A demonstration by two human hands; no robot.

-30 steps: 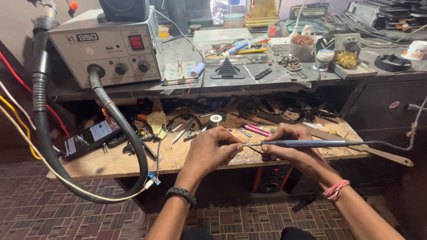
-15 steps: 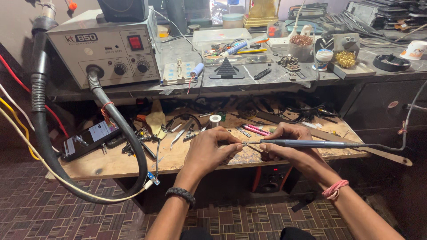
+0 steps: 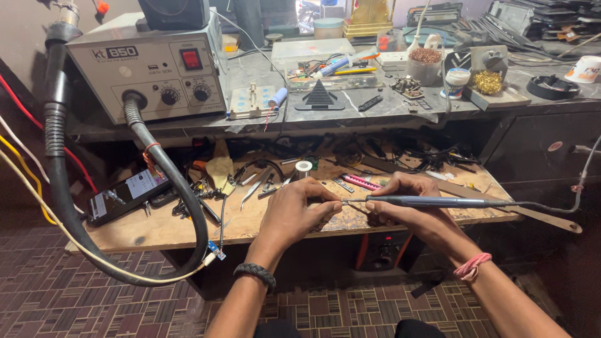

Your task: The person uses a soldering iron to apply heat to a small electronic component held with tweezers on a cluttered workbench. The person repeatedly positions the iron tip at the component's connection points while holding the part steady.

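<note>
Holding a soldering iron (image 3: 438, 201) level across the wooden counter (image 3: 156, 228), the right hand (image 3: 410, 203) has its grip closed round the slim dark handle, the metal tip pointing left. The left hand (image 3: 294, 209) meets that tip with thumb and forefinger pinched narrow at it; whether anything lies between them is too small to tell. The iron's cord trails right, off the counter's edge.

On the grey upper shelf (image 3: 388, 109) stand the containers: a white cup (image 3: 426, 62) heaped with reddish-brown bits, a small white-lidded jar (image 3: 457, 80), a holder with a ball of brass wool (image 3: 488, 81), a black round dish (image 3: 552, 87) and a clear plastic box (image 3: 313, 51). A hot-air rework station (image 3: 147, 69) sits at the left, its ribbed black hose (image 3: 181, 194) looping down past the counter.

The counter itself is scarred wood strewn with tweezers (image 3: 253, 186), a solder spool (image 3: 303, 166), a pink tool (image 3: 360, 182) and a dark phone (image 3: 122, 197). Below is a floor (image 3: 125, 307) of maroon patterned tiles.
</note>
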